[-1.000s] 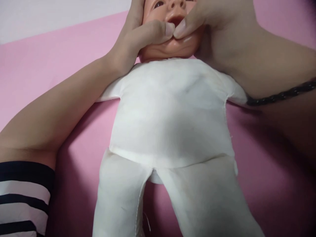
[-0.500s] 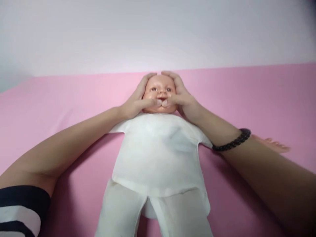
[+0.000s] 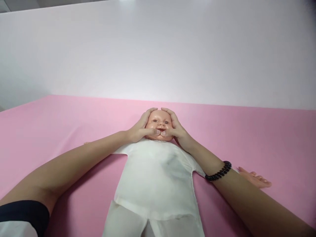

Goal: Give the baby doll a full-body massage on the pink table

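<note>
- The doll lies face-up on a pink surface, white wall beyond.
- Left hand and right hand: grip clamped around its head.
- The right forearm, wearing a black bracelet, partly blocks one doll arm from me.

An indoor setting of an uncertain kind, home, office or classroom, shows a pink worktop set against a plain white panel filling the view at 12 o'clock. Bright glare along the panel's upper part, between 11 and 1 o'clock, suggests artificial light overhead. The panel's top edge shows at 10 o'clock, with grey surfaces too indistinct to identify above it, more like a partition than a full wall. A faint crease near 9 o'clock hints at a sheet covering, while a cloth-bodied baby doll lies at 6 o'clock.
</note>
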Tool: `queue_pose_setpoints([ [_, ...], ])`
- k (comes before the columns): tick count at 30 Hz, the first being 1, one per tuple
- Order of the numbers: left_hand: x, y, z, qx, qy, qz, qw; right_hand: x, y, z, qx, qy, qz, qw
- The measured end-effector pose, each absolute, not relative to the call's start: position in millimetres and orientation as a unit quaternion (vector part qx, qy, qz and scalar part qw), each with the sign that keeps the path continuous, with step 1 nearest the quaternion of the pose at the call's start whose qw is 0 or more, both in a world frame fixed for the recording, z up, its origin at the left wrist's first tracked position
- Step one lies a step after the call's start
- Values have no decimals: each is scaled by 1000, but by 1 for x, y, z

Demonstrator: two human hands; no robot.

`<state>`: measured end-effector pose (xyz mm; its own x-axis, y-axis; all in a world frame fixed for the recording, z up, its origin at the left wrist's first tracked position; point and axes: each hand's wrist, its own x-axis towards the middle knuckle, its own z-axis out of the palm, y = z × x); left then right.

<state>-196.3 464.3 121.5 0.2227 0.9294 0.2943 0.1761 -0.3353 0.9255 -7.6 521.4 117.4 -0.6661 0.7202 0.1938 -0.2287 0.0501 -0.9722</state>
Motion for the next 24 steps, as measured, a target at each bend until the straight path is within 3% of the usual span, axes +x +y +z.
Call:
queue_pose_setpoints([
  [12,-204,472,115,690,354,471,421,-5,523,113,-155,-621,678,361],
  [16,-199,480,102,663,401,520,361,-13,523,108,-151,-584,687,405],
  [20,-193,484,91,651,436,548,294,-27,532,94,-194,-609,594,488],
  [24,-190,485,86,650,434,573,247,-33,539,86,-197,-633,551,506],
])
